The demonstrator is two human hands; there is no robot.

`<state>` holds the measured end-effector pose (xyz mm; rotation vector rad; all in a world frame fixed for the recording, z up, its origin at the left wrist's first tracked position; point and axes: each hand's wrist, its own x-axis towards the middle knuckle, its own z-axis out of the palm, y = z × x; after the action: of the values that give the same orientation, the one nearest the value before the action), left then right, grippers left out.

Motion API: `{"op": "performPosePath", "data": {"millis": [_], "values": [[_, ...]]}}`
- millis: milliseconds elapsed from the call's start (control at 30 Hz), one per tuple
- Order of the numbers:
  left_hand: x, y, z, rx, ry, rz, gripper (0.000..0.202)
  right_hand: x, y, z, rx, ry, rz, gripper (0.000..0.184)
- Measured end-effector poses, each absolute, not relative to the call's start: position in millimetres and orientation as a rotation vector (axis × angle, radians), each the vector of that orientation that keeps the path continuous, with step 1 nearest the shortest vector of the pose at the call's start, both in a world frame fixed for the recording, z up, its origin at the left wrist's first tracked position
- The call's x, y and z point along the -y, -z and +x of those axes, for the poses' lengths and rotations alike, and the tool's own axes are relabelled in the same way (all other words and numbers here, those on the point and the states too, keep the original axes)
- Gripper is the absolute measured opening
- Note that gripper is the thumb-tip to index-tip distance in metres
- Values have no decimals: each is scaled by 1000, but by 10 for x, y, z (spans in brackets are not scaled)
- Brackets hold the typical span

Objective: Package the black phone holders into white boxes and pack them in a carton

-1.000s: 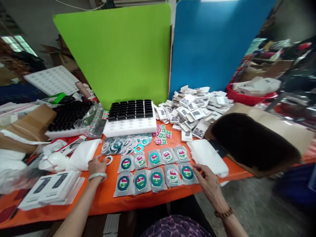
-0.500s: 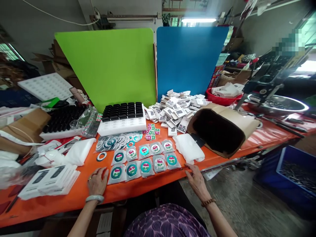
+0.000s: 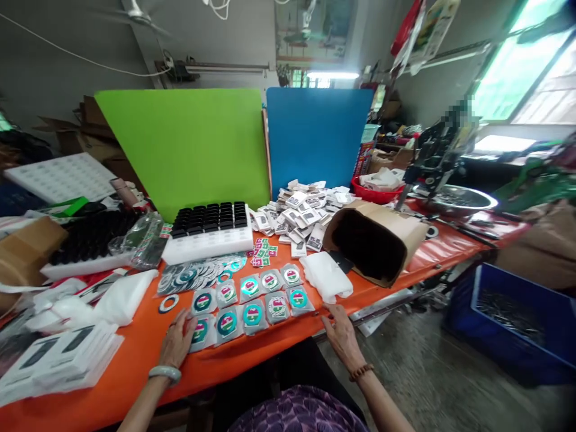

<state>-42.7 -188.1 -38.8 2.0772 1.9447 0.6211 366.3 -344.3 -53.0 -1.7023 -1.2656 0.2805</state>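
My left hand [image 3: 177, 341] rests on the orange tabletop with loosely bent fingers. Its fingertips touch the edge of the lower-left clear packet [image 3: 202, 331], which has a teal ring and a coloured sticker in it. Several similar packets [image 3: 252, 317] lie in two rows to the right of it. A loose white ring [image 3: 168, 303] lies just above that hand. At the table's front edge, my right hand [image 3: 342, 337] lies with fingers apart, holding nothing. Just beyond its fingertips is a stack of white sheets or bags [image 3: 327, 277]. Behind the packets are a pile of rings [image 3: 198, 273] and small coloured stickers [image 3: 262, 252].
White foam trays [image 3: 209, 241] hold black pieces at the back. A heap of small white boxes [image 3: 306, 210] sits beside an open cardboard box [image 3: 405, 240]. White boxes [image 3: 58, 360] are stacked at left. A blue crate [image 3: 468, 318] stands on the floor at right.
The view has tilted up and turned right, so things on the table appear shifted left. My left hand has moved slightly closer to the lower-left packet, now touching it. My right hand stays at the edge.
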Motion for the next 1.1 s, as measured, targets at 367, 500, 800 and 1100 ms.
{"op": "performPosePath", "data": {"millis": [367,500,800,1100], "values": [[1664,648,-160,-1780,-445,2311,63,3541,497,3675,1210,-279,-1791,25],[1688,720,-115,-1601,-549,2471,50,3417,477,3780,1251,-163,-1793,26],[1854,677,137,-1724,-615,2401,65,2899,394,4256,1218,141,-1980,35],[1955,655,155,-1726,-615,2379,63,2868,706,4171,1335,181,-2365,39]]}}
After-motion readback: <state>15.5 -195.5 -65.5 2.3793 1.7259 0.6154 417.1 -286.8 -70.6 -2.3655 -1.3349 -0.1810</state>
